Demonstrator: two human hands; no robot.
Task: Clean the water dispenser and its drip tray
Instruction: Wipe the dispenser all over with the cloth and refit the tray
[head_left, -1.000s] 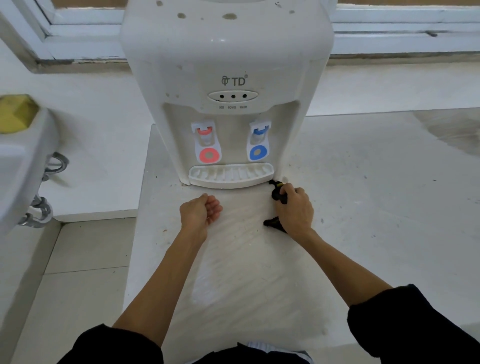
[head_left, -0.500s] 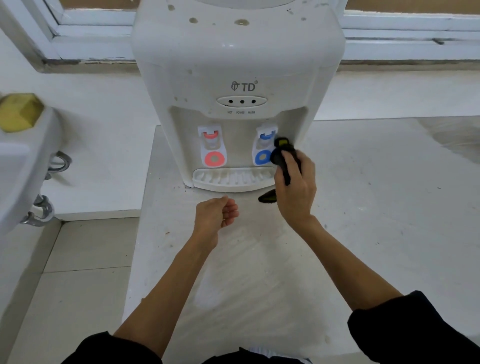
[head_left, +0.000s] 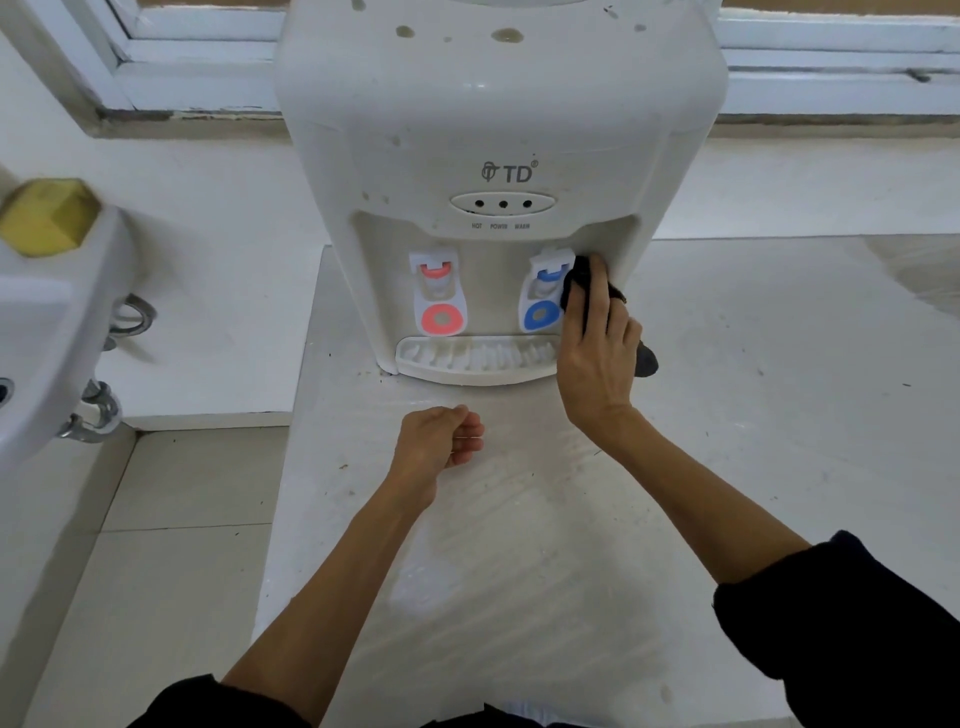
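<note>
A white water dispenser (head_left: 493, 119) with dirty spots stands on a pale counter. It has a red tap (head_left: 439, 296) and a blue tap (head_left: 543, 296) above a white drip tray (head_left: 472, 361). My right hand (head_left: 597, 353) grips a black tool (head_left: 582, 278) whose tip touches the recess wall just right of the blue tap; its other end (head_left: 647, 361) sticks out below my palm. My left hand (head_left: 441, 441) hovers over the counter in front of the tray, fingers loosely curled, holding nothing.
A white sink (head_left: 47, 322) with a yellow sponge (head_left: 49, 215) on its rim juts in at the left, pipes beneath it. A window frame (head_left: 208, 52) runs behind the dispenser. The counter (head_left: 753, 389) extends right; its left edge drops to a tiled floor (head_left: 171, 545).
My right hand lifted the black tool off the counter beside the tray and raised it to the recess next to the blue tap. My left hand stayed in front of the tray.
</note>
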